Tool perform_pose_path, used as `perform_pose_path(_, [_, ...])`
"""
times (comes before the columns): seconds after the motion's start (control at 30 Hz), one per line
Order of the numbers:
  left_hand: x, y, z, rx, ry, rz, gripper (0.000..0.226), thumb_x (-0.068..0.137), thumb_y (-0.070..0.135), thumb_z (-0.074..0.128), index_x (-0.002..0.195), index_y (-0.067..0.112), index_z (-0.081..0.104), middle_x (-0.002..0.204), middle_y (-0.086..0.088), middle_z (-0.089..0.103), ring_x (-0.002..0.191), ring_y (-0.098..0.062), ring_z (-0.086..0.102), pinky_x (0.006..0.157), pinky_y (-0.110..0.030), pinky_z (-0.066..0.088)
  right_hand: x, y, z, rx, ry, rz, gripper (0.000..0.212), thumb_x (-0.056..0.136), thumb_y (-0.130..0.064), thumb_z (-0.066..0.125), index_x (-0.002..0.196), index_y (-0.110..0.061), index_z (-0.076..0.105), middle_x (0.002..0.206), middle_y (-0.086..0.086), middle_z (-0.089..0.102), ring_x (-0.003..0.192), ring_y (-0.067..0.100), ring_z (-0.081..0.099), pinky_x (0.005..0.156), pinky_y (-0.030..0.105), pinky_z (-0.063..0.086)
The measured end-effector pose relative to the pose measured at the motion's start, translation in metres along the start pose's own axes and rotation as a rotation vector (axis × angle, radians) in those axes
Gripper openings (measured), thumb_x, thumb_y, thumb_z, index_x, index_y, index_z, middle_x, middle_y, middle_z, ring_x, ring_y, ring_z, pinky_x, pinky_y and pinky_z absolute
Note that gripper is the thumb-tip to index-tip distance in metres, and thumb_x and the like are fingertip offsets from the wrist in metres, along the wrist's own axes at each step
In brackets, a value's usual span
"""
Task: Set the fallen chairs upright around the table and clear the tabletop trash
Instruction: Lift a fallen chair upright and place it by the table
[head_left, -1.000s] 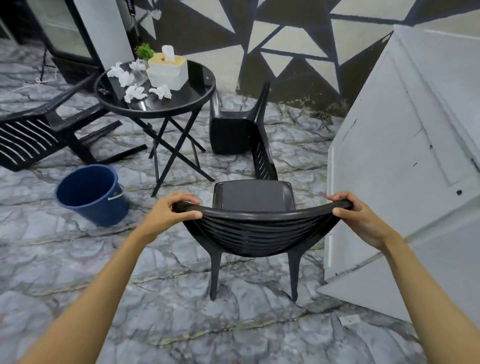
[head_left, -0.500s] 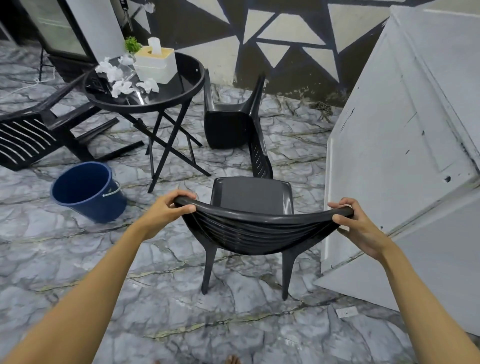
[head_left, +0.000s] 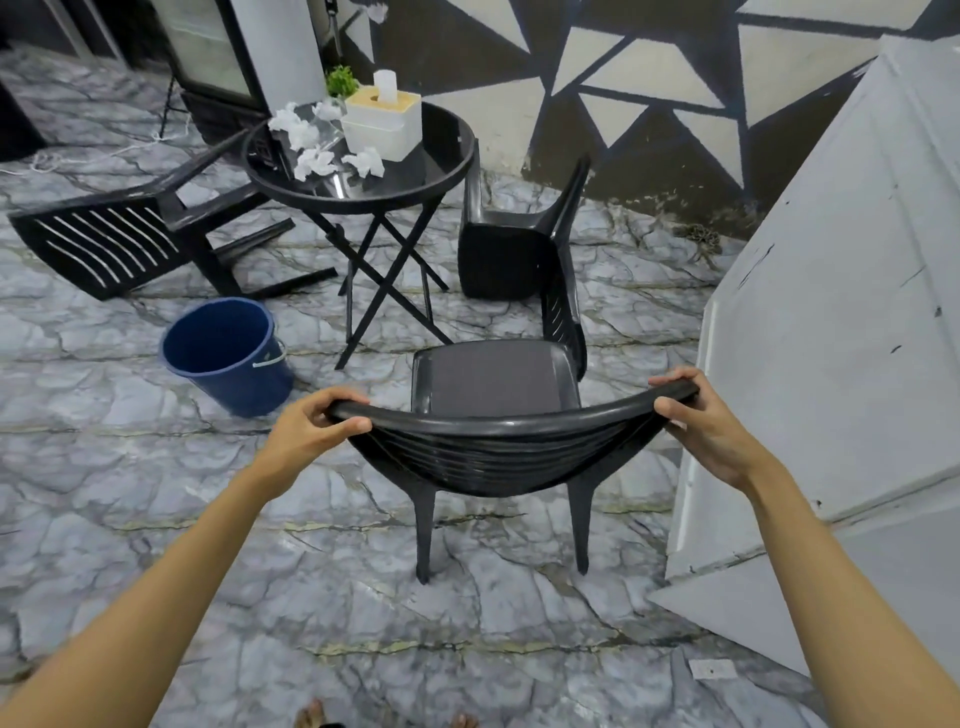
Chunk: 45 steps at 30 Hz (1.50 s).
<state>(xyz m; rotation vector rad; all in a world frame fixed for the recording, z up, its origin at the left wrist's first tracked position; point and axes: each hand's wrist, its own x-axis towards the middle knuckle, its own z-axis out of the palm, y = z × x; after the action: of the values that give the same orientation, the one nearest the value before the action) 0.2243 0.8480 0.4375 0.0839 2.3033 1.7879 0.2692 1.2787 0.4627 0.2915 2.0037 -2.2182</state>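
A person stands behind an upright black plastic chair (head_left: 493, 375) with a curved, ribbed backrest, which rests on its legs on the grey marble-patterned floor (head_left: 156, 493), its seat facing the small round black glass-topped folding table (head_left: 441, 156). The left hand (head_left: 306, 436) grips the left end of the backrest's top rail, fingers curled over the top and the thumb pressed along its near side. The right hand (head_left: 711, 431) holds the right end in the same way, fingers wrapped over the rail. On the tabletop lie several crumpled white tissues (head_left: 311, 161) beside a white tissue box with a pale wooden lid (head_left: 382, 122) and a small green plant (head_left: 342, 80). A second black plastic chair (head_left: 504, 260) lies on its side just right of the table, and a black slatted chair (head_left: 104, 244) lies tipped over on the left. A dark blue plastic bucket (head_left: 228, 353) stands tilted on the floor near the table's crossed legs. A large white panel (head_left: 831, 312) fills the right side.
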Motion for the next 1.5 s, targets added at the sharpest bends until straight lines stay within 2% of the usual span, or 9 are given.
perform_pose_path(0.13, [-0.012, -0.013, -0.025, -0.073, 0.142, -0.025, 0.025, 0.08, 0.008, 0.067, 0.079, 0.033, 0.071, 0.075, 0.017, 0.067, 0.078, -0.012, 0.056, 0.073, -0.027, 0.048, 0.043, -0.022, 0.037, -0.011, -0.108, -0.024, 0.084, 0.025, -0.047, 0.094, 0.091, -0.023, 0.048, 0.101, -0.004, 0.055, 0.079, 0.005, 0.062, 0.073, 0.017, 0.053])
perform_pose_path(0.33, [-0.029, -0.028, -0.053, -0.192, 0.328, -0.077, 0.016, 0.082, 0.009, 0.064, 0.087, 0.025, 0.066, 0.081, 0.013, 0.069, 0.088, -0.019, 0.057, 0.085, -0.036, 0.049, 0.108, -0.05, 0.092, -0.084, -0.273, -0.006, 0.079, 0.027, -0.044, 0.094, 0.09, -0.025, 0.05, 0.099, -0.003, 0.058, 0.075, 0.004, 0.065, 0.067, 0.021, 0.052])
perform_pose_path(0.47, [-0.033, -0.038, -0.054, -0.223, 0.397, -0.075, 0.02, 0.081, 0.013, 0.067, 0.086, 0.032, 0.068, 0.096, 0.003, 0.063, 0.084, -0.012, 0.06, 0.085, -0.033, 0.05, 0.125, -0.059, 0.103, -0.122, -0.334, -0.001, 0.077, 0.029, -0.044, 0.094, 0.09, -0.026, 0.05, 0.104, -0.005, 0.059, 0.079, 0.002, 0.067, 0.068, 0.017, 0.054])
perform_pose_path(0.67, [-0.009, -0.031, -0.012, -0.454, 0.451, -0.02, 0.03, 0.083, 0.014, 0.061, 0.11, 0.028, 0.057, 0.106, 0.007, 0.061, 0.093, -0.007, 0.059, 0.073, -0.01, 0.052, 0.127, -0.04, 0.07, -0.042, -0.213, 0.014, 0.082, 0.025, -0.047, 0.094, 0.091, -0.029, 0.049, 0.109, -0.005, 0.055, 0.085, 0.007, 0.061, 0.069, 0.019, 0.053])
perform_pose_path(0.8, [0.021, -0.013, -0.016, -0.499, 0.4, 0.014, 0.043, 0.068, 0.029, 0.068, 0.11, 0.03, 0.059, 0.115, 0.01, 0.061, 0.104, -0.01, 0.059, 0.09, -0.02, 0.052, 0.111, -0.019, 0.051, 0.012, -0.134, 0.048, 0.076, 0.033, -0.041, 0.094, 0.09, -0.028, 0.045, 0.108, -0.005, 0.056, 0.094, 0.014, 0.055, 0.07, 0.02, 0.051])
perform_pose_path(1.07, [0.033, -0.01, -0.055, -0.329, 0.238, 0.041, 0.032, 0.072, 0.031, 0.063, 0.103, 0.027, 0.059, 0.107, 0.001, 0.059, 0.089, -0.012, 0.056, 0.072, -0.019, 0.052, 0.092, 0.005, 0.078, 0.1, -0.088, -0.029, 0.095, 0.017, -0.042, 0.095, 0.093, -0.027, 0.041, 0.104, -0.003, 0.054, 0.071, -0.002, 0.065, 0.063, 0.015, 0.053])
perform_pose_path(1.2, [0.03, -0.013, -0.054, -0.313, 0.232, 0.042, 0.019, 0.077, 0.021, 0.063, 0.096, 0.025, 0.061, 0.109, -0.002, 0.058, 0.088, -0.012, 0.057, 0.071, -0.017, 0.052, 0.077, 0.013, 0.075, 0.146, -0.068, -0.01, 0.079, 0.037, -0.027, 0.094, 0.095, -0.025, 0.039, 0.114, 0.003, 0.049, 0.075, -0.002, 0.066, 0.066, 0.015, 0.054])
perform_pose_path(1.4, [0.016, -0.019, -0.071, -0.33, 0.237, -0.018, 0.03, 0.093, 0.006, 0.048, 0.117, 0.023, 0.054, 0.116, 0.007, 0.057, 0.099, -0.007, 0.057, 0.073, -0.009, 0.052, 0.05, 0.032, 0.095, 0.135, -0.085, -0.013, 0.089, 0.029, -0.051, 0.092, 0.097, -0.026, 0.041, 0.105, -0.004, 0.051, 0.084, 0.005, 0.06, 0.073, 0.016, 0.051])
perform_pose_path(1.5, [0.005, -0.023, -0.077, -0.309, 0.219, -0.054, 0.028, 0.094, 0.009, 0.047, 0.111, 0.029, 0.055, 0.116, 0.007, 0.058, 0.098, -0.006, 0.056, 0.071, -0.006, 0.05, 0.042, 0.042, 0.103, 0.102, -0.058, -0.021, 0.091, 0.032, -0.055, 0.09, 0.101, -0.023, 0.041, 0.102, -0.004, 0.05, 0.087, 0.007, 0.056, 0.073, 0.016, 0.051])
